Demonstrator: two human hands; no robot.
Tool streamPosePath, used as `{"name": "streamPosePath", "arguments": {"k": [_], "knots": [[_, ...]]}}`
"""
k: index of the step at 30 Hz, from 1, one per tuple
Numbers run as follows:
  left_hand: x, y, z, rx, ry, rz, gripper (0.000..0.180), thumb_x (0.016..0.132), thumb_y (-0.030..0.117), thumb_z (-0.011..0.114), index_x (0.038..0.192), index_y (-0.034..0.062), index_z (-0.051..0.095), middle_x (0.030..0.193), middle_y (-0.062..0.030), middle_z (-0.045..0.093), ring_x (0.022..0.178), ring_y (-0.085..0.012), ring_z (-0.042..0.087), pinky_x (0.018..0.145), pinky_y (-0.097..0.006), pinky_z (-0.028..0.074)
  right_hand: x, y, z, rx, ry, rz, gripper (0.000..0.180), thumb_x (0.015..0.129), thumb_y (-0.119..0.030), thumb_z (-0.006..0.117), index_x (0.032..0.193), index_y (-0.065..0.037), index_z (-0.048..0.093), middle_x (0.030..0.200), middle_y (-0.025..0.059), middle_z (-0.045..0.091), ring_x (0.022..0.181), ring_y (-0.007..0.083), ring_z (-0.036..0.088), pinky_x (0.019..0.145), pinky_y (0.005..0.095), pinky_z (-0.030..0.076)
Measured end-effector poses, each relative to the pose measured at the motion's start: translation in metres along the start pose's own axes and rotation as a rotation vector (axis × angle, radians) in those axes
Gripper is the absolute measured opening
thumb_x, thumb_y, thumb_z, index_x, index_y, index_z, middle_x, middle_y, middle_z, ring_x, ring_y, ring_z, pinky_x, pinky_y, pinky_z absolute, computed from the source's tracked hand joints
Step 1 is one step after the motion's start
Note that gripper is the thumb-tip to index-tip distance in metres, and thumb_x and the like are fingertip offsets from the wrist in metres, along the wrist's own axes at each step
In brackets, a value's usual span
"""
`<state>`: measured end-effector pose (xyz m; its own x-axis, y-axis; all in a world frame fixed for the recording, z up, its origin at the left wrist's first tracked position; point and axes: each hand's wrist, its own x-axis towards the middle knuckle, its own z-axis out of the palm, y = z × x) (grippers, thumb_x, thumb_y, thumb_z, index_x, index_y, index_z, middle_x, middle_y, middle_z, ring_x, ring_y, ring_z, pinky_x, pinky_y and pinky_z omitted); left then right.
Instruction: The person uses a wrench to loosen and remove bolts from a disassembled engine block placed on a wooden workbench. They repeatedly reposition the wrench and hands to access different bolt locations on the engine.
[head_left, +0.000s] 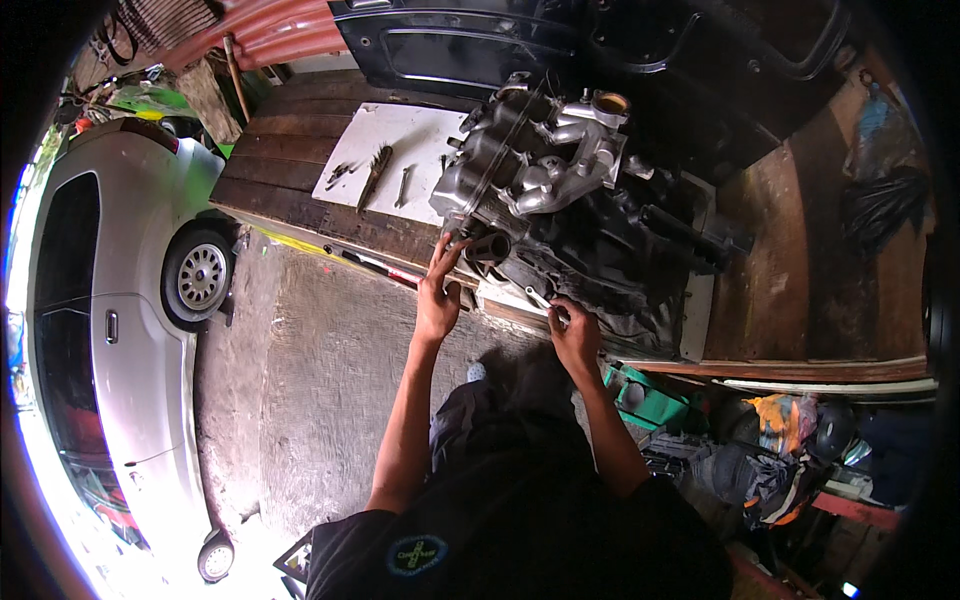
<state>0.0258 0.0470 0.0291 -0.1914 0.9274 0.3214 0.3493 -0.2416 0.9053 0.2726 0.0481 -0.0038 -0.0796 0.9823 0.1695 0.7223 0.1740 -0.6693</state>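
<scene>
A grey metal engine [475,165] with a cast manifold [575,170] lies on the wooden workbench. My left hand [438,298] is at its near left corner, fingers stretched out and their tips at or against the engine's lower edge, beside a dark round pipe opening [488,248]. Whether they press on it I cannot tell. My right hand [574,335] is closed round a small silver wrench [537,296], its head pointing up and left, in front of dark cloth [620,280] at the engine's base.
On a white board [335,190] left of the engine lie a brush [376,172], another wrench [403,187] and small dark parts [340,174]. A black vehicle panel [470,50] stands behind. A white car [120,300] is at left; a green case [645,396] sits below the bench.
</scene>
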Motion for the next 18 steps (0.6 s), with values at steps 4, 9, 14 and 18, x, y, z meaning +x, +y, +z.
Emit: {"name": "streamPosePath", "arguments": {"k": [4, 9, 14, 18], "knots": [[-0.002, 0.003, 0.000, -0.016, -0.010, -0.027, 0.080, 0.060, -0.017, 0.039, 0.134, 0.0105, 0.053, 0.148, -0.0204, 0.036, 0.140, -0.0327, 0.030, 0.110, -0.037, 0.033, -0.004, 0.001, 0.007, 0.068, -0.032, 0.014, 0.015, 0.085, -0.019, 0.067, 0.097, -0.010, 0.068, 0.089, 0.0135, 0.069, 0.081, 0.0331, 0.067, 0.070, 0.0391, 0.052], [-0.027, -0.012, -0.005, -0.124, -0.047, -0.130, 0.073, 0.065, -0.013, 0.041, 0.135, 0.0065, 0.050, 0.145, -0.0158, 0.043, 0.141, -0.0297, 0.028, 0.114, -0.037, 0.024, -0.003, -0.019, 0.002, 0.184, -0.173, 0.073, 0.015, 0.085, -0.018, 0.066, 0.096, -0.008, 0.068, 0.085, 0.0119, 0.070, 0.072, 0.0268, 0.067, 0.063, 0.0347, 0.050], [-0.074, 0.010, -0.012, 0.064, 0.010, -0.222, 0.053, 0.079, -0.003, 0.049, 0.131, 0.0067, 0.055, 0.130, -0.0114, 0.059, 0.131, -0.0290, 0.045, 0.108, -0.039, 0.034, 0.005, -0.032, 0.000, 0.280, -0.297, -0.085, 0.017, 0.087, -0.018, 0.066, 0.097, -0.005, 0.068, 0.084, 0.0119, 0.069, 0.068, 0.0225, 0.066, 0.061, 0.0329, 0.050], [-0.108, 0.016, -0.011, 0.003, 0.100, -0.341, 0.033, 0.094, 0.013, 0.055, 0.126, 0.0053, 0.059, 0.122, -0.0091, 0.064, 0.113, -0.0211, 0.060, 0.093, -0.038, 0.047, 0.011, -0.044, -0.001, 0.374, -0.463, -0.261, 0.018, 0.088, -0.017, 0.065, 0.099, -0.003, 0.067, 0.084, 0.0125, 0.069, 0.069, 0.0206, 0.065, 0.061, 0.0305, 0.049]]}}
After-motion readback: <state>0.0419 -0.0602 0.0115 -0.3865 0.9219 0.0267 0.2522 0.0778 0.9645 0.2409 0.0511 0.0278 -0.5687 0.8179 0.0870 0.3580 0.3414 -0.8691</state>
